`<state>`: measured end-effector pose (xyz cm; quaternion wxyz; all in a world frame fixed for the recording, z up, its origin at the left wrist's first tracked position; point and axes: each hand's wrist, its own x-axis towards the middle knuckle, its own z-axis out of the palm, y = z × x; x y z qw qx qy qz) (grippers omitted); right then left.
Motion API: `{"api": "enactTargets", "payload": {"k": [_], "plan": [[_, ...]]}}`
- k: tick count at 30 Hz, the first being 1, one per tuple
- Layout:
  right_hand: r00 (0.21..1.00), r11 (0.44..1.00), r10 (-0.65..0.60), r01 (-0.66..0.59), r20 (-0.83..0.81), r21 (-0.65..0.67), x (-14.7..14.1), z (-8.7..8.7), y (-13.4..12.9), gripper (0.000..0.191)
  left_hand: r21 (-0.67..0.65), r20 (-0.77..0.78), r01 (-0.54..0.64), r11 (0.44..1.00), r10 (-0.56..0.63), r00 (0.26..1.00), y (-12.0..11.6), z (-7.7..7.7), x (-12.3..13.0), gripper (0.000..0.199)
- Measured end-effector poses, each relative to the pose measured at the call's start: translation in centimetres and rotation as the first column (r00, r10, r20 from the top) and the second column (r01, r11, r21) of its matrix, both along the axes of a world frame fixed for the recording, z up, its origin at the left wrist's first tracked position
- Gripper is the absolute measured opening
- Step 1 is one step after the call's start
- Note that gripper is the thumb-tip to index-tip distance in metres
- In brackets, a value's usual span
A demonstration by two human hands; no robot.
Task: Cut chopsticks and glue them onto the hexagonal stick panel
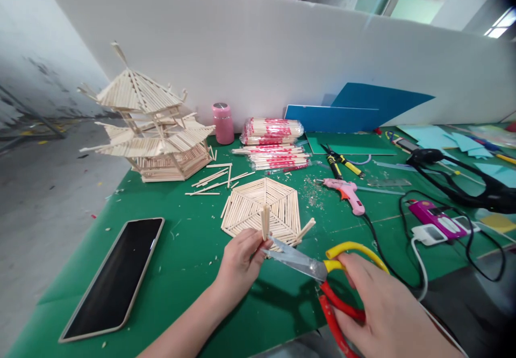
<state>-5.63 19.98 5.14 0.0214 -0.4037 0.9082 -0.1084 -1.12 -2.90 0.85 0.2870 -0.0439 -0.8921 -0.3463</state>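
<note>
My left hand [241, 258] pinches the foot of a short upright bundle of sticks [265, 221] at the near edge of a hexagonal stick panel [282, 202]. My right hand [379, 299] is closed round the yellow and red handles of the scissors [308, 265]. The scissors' blades are parted, and their tips reach the base of the bundle beside my left fingertips. Another short stick piece [306, 229] juts out from the panel's right corner. The panel lies on the green table [181, 272].
A stick pagoda [161, 137] stands at the back left, with loose sticks [213, 181] beside it. A phone [116, 277] lies at the left. Wrapped stick bundles [272, 132], pliers [334, 163], a pink glue gun [345, 192] and a power strip [439, 221] with cables lie beyond and right.
</note>
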Motion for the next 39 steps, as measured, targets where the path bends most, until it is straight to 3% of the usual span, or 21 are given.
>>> {"api": "enactTargets", "payload": {"k": [4, 8, 11, 16, 23, 27, 31, 34, 39], "plan": [[1.000, 1.000, -0.007, 0.007, -0.021, 0.017, -0.4, 0.6, 0.1, 0.040, -0.003, 0.006, 0.001, 1.000, -0.001, 1.000, 0.0, 0.0, -0.1, 0.019], [0.978, 0.997, -0.083, 0.079, 0.190, 0.026, 0.2, 1.6, -0.6, 0.034, -0.008, -0.017, -0.041, 0.999, 0.041, 0.999, 0.2, -0.3, -0.3, 0.017], [0.963, 0.995, -0.102, 0.104, 0.249, 0.006, 0.7, 1.8, -1.1, 0.031, 0.006, -0.031, -0.048, 0.999, 0.048, 0.998, 0.3, -0.6, -0.4, 0.015], [0.972, 0.994, -0.106, 0.107, 0.208, 0.011, 0.8, 1.0, -0.9, 0.033, 0.024, -0.001, -0.050, 0.998, 0.050, 0.999, 0.3, -1.1, -0.4, 0.016], [0.998, 0.998, -0.066, 0.066, -0.014, 0.019, 0.7, 0.3, -0.4, 0.037, 0.007, -0.061, -0.098, 0.995, 0.098, 0.993, 0.8, -1.5, -0.5, 0.019], [0.968, 0.994, -0.109, 0.109, 0.228, 0.014, 1.0, 0.5, -0.5, 0.039, 0.008, -0.073, -0.112, 0.994, 0.112, 0.991, 1.0, -1.6, -0.6, 0.021], [0.833, 0.974, -0.164, 0.221, 0.529, -0.045, 1.8, 1.3, -1.0, 0.045, 0.000, -0.069, -0.099, 0.995, 0.098, 0.993, 1.1, -1.4, -0.7, 0.024], [0.813, 0.960, -0.178, 0.267, 0.554, -0.083, 2.5, 1.5, -1.5, 0.042, -0.003, -0.055, -0.084, 0.996, 0.084, 0.995, 1.2, -1.3, -0.7, 0.026], [0.906, 0.970, -0.166, 0.221, 0.390, -0.101, 2.4, 0.8, -1.7, 0.038, 0.029, -0.022, -0.066, 0.997, 0.067, 0.998, 1.1, -1.3, -0.7, 0.026]]}}
